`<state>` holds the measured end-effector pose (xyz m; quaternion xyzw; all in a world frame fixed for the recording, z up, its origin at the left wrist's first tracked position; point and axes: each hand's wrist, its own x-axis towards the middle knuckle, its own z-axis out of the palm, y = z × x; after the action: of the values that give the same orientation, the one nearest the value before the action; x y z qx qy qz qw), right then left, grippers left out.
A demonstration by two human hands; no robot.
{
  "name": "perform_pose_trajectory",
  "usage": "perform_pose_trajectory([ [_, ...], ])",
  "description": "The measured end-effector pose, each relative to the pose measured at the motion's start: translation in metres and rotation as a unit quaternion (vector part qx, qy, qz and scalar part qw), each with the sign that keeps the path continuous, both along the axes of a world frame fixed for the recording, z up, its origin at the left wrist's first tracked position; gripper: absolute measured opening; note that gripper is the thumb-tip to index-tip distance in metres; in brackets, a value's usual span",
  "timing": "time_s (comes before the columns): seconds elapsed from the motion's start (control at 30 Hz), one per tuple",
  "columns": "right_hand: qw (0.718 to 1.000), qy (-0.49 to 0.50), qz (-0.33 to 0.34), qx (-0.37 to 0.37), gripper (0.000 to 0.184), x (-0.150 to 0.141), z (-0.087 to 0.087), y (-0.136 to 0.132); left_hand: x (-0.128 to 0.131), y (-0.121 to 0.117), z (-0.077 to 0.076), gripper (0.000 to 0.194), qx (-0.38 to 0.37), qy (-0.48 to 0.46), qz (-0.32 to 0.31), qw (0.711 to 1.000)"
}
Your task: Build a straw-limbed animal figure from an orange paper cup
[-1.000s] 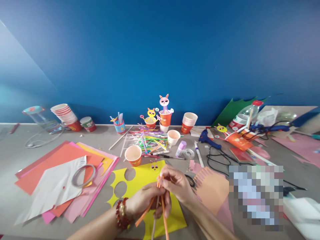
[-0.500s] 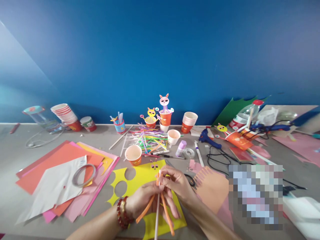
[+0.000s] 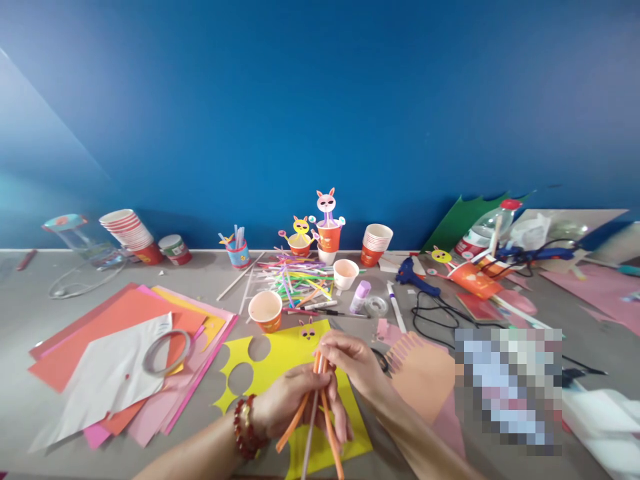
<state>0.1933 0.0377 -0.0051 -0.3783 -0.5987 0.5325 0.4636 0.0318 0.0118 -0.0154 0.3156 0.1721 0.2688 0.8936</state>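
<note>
My left hand [image 3: 295,393] is closed around two orange straws [image 3: 327,427] and a pale straw [image 3: 310,430], its thumb pressing across them. The three are gathered at their upper ends and fan out downward below the thumb. My right hand [image 3: 353,363] pinches the upper ends of the bundle, so their tips are partly hidden behind its fingers. Beneath both hands lies a yellow sheet [image 3: 350,433] with round holes cut in it. A small pink rabbit face [image 3: 309,331] rests on the sheet, just beyond my fingers.
A white paper cup [image 3: 265,308] and a heap of coloured straws [image 3: 295,277] stand ahead. Rabbit-topped cups [image 3: 329,237] are by the wall. To the right are a glue stick [image 3: 360,299], a blue glue gun [image 3: 415,277] and its cable. Coloured paper [image 3: 115,327] with a tape roll [image 3: 167,353] lies left.
The pale straw has shifted between the orange ones. My right fingertips have moved up slightly over the bundle's top. The lower fingers of my left hand spread, then drew in a little.
</note>
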Motion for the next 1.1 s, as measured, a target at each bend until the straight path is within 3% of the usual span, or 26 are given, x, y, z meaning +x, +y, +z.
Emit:
perform_pose_trajectory([
  [0.4, 0.995, 0.024, -0.007, -0.091, 0.038, 0.001, 0.003, 0.000, 0.004, -0.003, -0.004, 0.031, -0.002, -0.002, 0.014, 1.000],
  [0.67, 0.999, -0.006, 0.028, -0.020, 0.033, -0.003, 0.003, -0.001, 0.005, -0.003, 0.002, 0.036, 0.002, -0.020, 0.029, 0.999],
  [0.87, 0.999, 0.026, 0.019, -0.039, 0.035, -0.007, 0.004, -0.004, 0.001, -0.003, 0.001, 0.034, -0.023, -0.026, 0.002, 0.999],
  [1.1, 0.998, 0.031, -0.005, -0.062, 0.031, -0.011, -0.001, -0.008, -0.002, 0.002, 0.010, 0.034, -0.035, -0.028, -0.025, 0.999],
])
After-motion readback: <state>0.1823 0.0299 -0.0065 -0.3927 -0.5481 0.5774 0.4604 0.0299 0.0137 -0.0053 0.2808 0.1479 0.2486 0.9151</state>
